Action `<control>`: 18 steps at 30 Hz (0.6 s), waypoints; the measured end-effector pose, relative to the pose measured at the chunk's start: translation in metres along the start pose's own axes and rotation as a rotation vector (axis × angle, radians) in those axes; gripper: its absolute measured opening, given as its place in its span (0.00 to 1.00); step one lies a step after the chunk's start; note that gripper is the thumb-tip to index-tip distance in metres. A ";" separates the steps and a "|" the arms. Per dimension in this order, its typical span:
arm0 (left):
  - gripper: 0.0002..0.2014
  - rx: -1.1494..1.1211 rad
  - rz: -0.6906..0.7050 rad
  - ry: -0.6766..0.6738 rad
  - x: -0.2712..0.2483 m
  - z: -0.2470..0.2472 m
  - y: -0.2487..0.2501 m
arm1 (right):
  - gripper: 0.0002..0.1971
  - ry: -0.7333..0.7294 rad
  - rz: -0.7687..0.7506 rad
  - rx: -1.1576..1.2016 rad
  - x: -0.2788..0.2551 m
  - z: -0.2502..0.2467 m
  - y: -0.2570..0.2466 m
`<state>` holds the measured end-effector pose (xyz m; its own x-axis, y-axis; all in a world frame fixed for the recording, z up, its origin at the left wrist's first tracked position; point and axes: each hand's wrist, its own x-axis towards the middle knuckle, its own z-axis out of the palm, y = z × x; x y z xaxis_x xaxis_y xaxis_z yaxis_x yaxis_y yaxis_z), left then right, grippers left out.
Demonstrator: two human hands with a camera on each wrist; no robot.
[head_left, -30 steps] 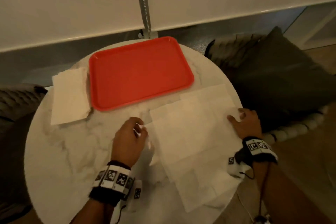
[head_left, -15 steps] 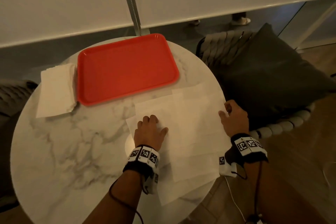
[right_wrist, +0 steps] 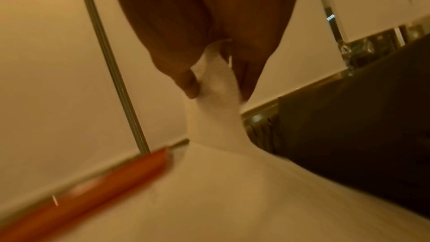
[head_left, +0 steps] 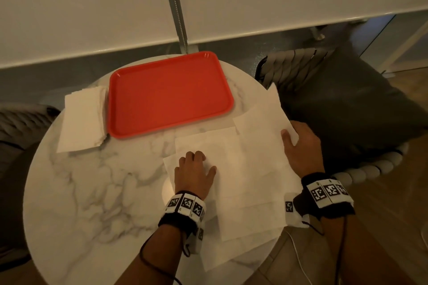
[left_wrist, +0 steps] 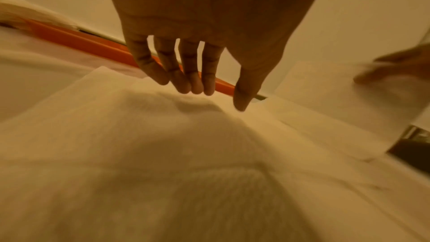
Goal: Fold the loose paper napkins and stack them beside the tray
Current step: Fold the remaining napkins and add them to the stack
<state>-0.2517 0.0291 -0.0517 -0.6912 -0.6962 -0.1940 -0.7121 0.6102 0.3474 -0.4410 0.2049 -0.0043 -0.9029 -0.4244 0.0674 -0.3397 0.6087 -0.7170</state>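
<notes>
A person's left hand (head_left: 194, 174) is resting palm-down on the loose paper napkins (head_left: 245, 183), which are lying overlapped across the near right part of the round marble table (head_left: 88, 192) and hanging a little over its right and near edges. In the left wrist view, the fingers (left_wrist: 186, 73) of that hand are lying straight and close together, with the thumb held slightly apart, their tips pointing down at the top sheet.

The right hand (head_left: 301, 146) is sitting at the table's right edge, gripping the edge of one napkin (head_left: 261, 122) whose far corner is lifting off the table. In the right wrist view, the thumb (right_wrist: 186, 80) and the fingers are pinching a strip of that white paper (right_wrist: 216, 87) between them.

The red tray (head_left: 169, 92) is lying flat at the far edge of the table, just beyond the loose sheets and apart from them. A stack of folded napkins (head_left: 83, 118) is sitting at the far left edge, just beside the tray's left rim; whether it is touching the rim cannot be told. A dark cushion (head_left: 347, 118) is resting on a woven chair to the right of the table.
</notes>
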 end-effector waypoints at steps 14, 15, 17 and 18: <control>0.26 -1.894 -0.308 -0.574 -0.015 -0.035 0.087 | 0.10 -0.135 0.272 0.770 -0.036 -0.063 -0.062; 0.22 -1.862 -0.306 -0.482 -0.014 -0.040 0.085 | 0.10 -0.133 0.267 0.737 -0.039 -0.064 -0.060; 0.15 -1.688 -0.300 -0.294 -0.014 -0.052 0.078 | 0.09 -0.146 0.251 0.672 -0.045 -0.063 -0.058; 0.13 -1.591 -0.268 -0.235 -0.013 -0.055 0.071 | 0.09 -0.157 0.244 0.651 -0.048 -0.060 -0.059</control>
<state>-0.2865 0.0613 0.0259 -0.6843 -0.5512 -0.4773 -0.0722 -0.6002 0.7966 -0.3938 0.2299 0.0764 -0.8679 -0.4484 -0.2138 0.1379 0.1959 -0.9709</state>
